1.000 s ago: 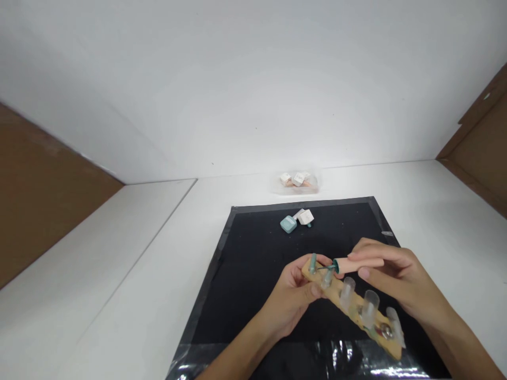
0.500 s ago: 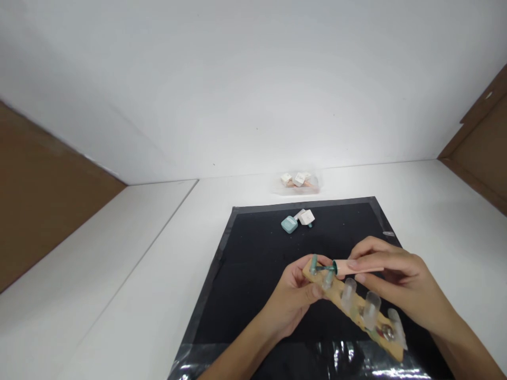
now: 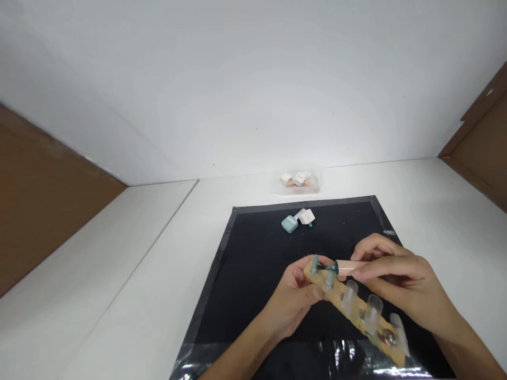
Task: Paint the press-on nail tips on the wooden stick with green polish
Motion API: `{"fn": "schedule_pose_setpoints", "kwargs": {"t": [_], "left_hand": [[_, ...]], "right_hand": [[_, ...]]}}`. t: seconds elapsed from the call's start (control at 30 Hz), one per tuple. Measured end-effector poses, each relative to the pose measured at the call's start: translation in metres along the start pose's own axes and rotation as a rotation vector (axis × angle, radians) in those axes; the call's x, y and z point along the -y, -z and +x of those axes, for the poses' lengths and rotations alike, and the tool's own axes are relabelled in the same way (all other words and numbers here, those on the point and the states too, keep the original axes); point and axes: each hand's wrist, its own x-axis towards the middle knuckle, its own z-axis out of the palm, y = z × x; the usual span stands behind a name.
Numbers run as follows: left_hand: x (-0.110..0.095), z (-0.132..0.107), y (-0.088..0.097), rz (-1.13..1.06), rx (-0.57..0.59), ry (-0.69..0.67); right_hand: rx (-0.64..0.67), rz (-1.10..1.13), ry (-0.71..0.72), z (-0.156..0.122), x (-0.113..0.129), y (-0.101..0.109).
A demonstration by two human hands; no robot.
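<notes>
The long tan strip point(image 3: 336, 293) lies slantwise in front of me, above the black mat, its far-left end pinched in my left hand point(image 3: 295, 294), thumb on the near side and fingers behind. Two upright green nail-shaped tips point(image 3: 315, 264) stand at that end; a row of translucent clear plastic tips point(image 3: 373, 314) follows toward the near right. My right hand point(image 3: 400, 270) grips the pale-pink cylindrical brush handle point(image 3: 344, 267) between thumb and fingers, and its thin dark-green brush point(image 3: 326, 268) points left at the endmost green tip; I cannot tell whether the bristles touch. I judge a firm left pinch, light pressure and a shallow brush angle best, clear of the neighbouring tip. Beyond, on the black taped mat point(image 3: 253, 253), sit a teal square bottle point(image 3: 290, 224) and a white cube-shaped piece point(image 3: 307, 217); farther off, a clear plastic tray point(image 3: 279, 189) holds more white cubes.
</notes>
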Motion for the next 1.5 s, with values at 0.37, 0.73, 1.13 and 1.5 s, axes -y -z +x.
{"fn": "schedule_pose_setpoints", "kwargs": {"t": [0.37,0.73,1.13,1.5], "left_hand": [[0.000,0.000,0.002,0.042,0.010,0.014],[0.000,0.000,0.003,0.015,0.053,0.005],[0.003,-0.010,0.004,0.689,-0.061,-0.730],[-0.004,-0.005,0.000,0.805,-0.110,-0.906]], "right_hand": [[-0.059,-0.072,0.075,0.000,0.000,0.000],[-0.123,-0.182,0.150,0.000,0.001,-0.002],[-0.281,-0.236,0.210,-0.016,0.004,0.001],[-0.080,-0.555,0.456,0.001,0.019,-0.001]]}}
